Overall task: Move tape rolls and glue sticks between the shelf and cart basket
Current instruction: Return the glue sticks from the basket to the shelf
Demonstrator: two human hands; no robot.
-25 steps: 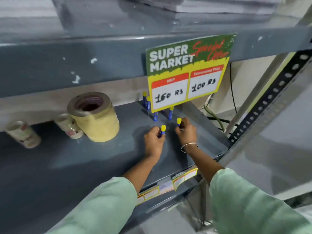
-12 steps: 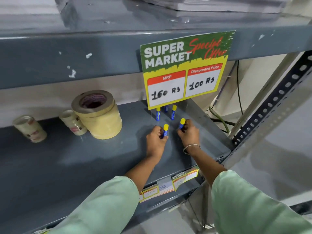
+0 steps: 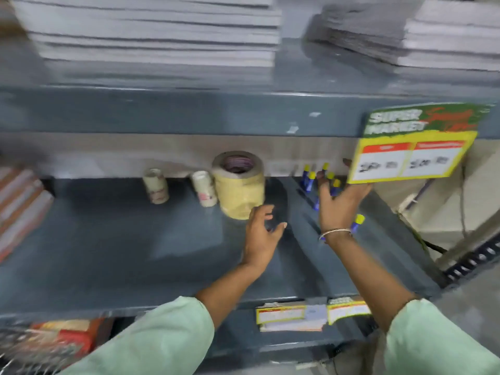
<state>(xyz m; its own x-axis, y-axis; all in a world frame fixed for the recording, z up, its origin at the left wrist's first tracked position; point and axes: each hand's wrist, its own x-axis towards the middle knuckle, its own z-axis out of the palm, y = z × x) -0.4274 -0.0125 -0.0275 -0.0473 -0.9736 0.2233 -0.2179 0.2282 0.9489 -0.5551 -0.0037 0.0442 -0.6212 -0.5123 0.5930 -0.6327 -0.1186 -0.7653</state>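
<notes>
Looking at the shelf (image 3: 135,239): big tape roll (image 3: 239,185) stands at the back w/ two small rolls (image 3: 155,186) left of it; glue sticks (image 3: 308,180) stand upright further right, one (image 3: 357,221) near the right wrist. Left hand (image 3: 261,231) hovers over the shelf just in front of the big roll, fingers spread, holding nothing. Right hand (image 3: 339,204) is up among the sticks, fingers splayed (whether it touches any, can't tell, frame's blurred). Price sign (image 3: 411,147) hangs over that corner, hiding part of it. Paper stacks (image 3: 157,31) sit on the shelf above.
</notes>
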